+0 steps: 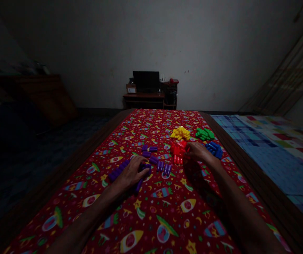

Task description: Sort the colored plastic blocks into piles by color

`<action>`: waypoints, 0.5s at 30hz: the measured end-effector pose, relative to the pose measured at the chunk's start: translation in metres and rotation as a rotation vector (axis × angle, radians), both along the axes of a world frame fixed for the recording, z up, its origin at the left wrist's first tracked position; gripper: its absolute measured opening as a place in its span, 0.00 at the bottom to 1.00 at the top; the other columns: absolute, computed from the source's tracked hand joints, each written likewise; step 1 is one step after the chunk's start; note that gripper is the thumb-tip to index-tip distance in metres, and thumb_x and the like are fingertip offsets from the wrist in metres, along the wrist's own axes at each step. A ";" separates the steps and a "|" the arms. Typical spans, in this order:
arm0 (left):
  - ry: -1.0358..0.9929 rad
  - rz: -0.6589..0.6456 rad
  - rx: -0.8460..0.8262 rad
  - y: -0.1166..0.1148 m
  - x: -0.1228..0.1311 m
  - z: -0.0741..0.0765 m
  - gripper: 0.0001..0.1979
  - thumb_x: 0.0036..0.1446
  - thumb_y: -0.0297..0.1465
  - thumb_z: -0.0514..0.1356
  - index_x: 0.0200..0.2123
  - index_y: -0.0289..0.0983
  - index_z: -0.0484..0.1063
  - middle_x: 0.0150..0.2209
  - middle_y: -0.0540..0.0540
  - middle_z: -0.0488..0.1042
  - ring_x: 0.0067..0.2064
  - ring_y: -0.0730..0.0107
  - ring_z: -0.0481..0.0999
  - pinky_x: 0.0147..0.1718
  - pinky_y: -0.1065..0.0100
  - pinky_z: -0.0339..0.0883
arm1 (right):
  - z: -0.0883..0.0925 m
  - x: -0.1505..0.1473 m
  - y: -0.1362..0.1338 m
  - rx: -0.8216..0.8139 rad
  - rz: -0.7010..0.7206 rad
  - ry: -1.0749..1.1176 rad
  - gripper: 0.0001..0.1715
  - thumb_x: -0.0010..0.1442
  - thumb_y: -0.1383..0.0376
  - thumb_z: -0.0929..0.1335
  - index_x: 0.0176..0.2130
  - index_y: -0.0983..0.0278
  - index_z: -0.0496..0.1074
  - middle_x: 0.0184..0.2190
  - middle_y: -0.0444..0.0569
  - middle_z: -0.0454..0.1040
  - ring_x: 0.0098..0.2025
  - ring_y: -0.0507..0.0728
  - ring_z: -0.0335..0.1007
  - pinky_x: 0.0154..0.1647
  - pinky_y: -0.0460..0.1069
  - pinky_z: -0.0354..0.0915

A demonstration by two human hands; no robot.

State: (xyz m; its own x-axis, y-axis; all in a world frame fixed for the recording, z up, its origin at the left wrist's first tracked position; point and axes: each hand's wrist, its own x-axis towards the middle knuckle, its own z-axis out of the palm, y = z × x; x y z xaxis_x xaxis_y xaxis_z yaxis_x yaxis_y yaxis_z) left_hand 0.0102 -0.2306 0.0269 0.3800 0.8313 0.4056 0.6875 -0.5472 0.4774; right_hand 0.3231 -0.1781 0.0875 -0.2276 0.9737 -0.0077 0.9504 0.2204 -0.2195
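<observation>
My left hand point(134, 171) is curled low over the cloth, thumb and fingers closed around a purple plastic piece point(146, 166). A row of purple tube-like pieces point(117, 170) lies by its outer side, and more purple pieces point(160, 166) are scattered to its right. At the right edge of the red pile point(178, 151), my right hand point(197, 151) pinches a red plastic piece, partly hidden by the fingers. Behind the red pile is a heap of yellow pieces point(180, 133). Green pieces point(204, 134) and blue pieces point(215, 150) lie beyond and beside my right hand.
A red cloth printed with rockets point(162, 201) covers the long surface under my hands. At the far wall stands a desk point(143, 96) with a dark monitor point(146, 81). To the right is a bed-like surface with blue checked cloth point(246, 148); a wooden cabinet point(45, 95) stands left.
</observation>
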 end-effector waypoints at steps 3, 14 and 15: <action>-0.002 0.008 0.041 0.001 -0.001 0.003 0.11 0.58 0.36 0.56 0.42 0.38 0.70 0.42 0.42 0.74 0.45 0.60 0.73 0.46 0.57 0.68 | 0.002 -0.004 -0.008 0.043 -0.071 -0.166 0.14 0.58 0.61 0.66 0.43 0.66 0.72 0.39 0.55 0.76 0.38 0.57 0.71 0.29 0.46 0.53; 0.125 0.186 0.156 0.024 -0.041 0.002 0.17 0.62 0.40 0.50 0.40 0.37 0.74 0.44 0.40 0.74 0.48 0.57 0.71 0.50 0.54 0.65 | 0.017 -0.036 -0.027 0.125 0.111 0.054 0.14 0.63 0.60 0.63 0.39 0.65 0.75 0.31 0.51 0.76 0.32 0.53 0.69 0.29 0.45 0.53; 0.141 0.224 0.151 0.025 -0.045 -0.003 0.18 0.62 0.40 0.49 0.41 0.36 0.74 0.45 0.39 0.74 0.49 0.56 0.70 0.51 0.53 0.65 | 0.013 -0.043 -0.032 0.081 0.205 0.097 0.13 0.63 0.61 0.64 0.39 0.65 0.75 0.30 0.50 0.76 0.31 0.52 0.69 0.29 0.45 0.54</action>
State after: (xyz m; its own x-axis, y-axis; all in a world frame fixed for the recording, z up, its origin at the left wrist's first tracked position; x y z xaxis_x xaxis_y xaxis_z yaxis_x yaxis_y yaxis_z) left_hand -0.0347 -0.2051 0.0236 0.2556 0.8348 0.4875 0.8526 -0.4325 0.2935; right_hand 0.2797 -0.2101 0.1007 -0.4166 0.9036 0.0997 0.8594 0.4272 -0.2811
